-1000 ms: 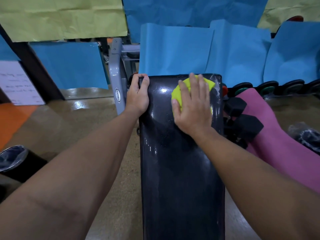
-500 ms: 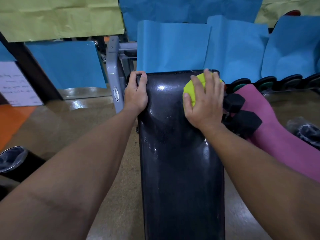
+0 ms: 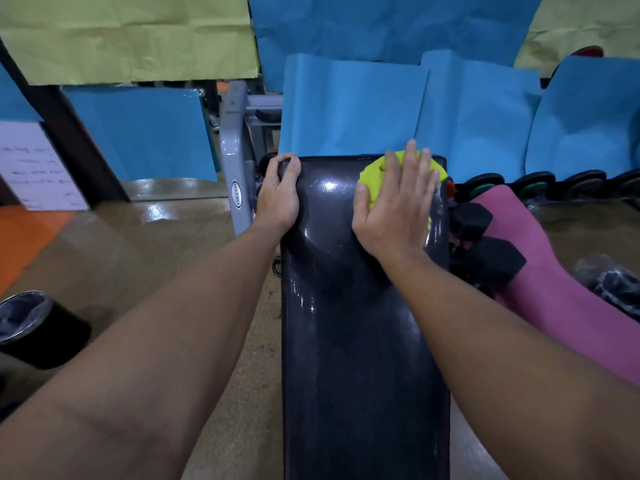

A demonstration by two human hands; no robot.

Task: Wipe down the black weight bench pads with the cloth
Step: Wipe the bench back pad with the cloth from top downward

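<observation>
Nearest us, the black bench pad (image 3: 363,341) is cut off by the bottom edge. Further up, toward 12 o'clock, our right hand (image 3: 394,209) lies flat, fingers spread and released, pressing the yellow-green cloth (image 3: 372,171) at the pad's far right corner; most of the cloth is hidden beneath the palm, showing only past the fingers at 11 o'clock. Our left hand (image 3: 278,192) is clenched on the pad's far left corner.

Right hand (image 3: 394,209) flat on yellow-green cloth (image 3: 372,176), left hand (image 3: 278,195) around bench pad (image 3: 360,341) corner.
</observation>
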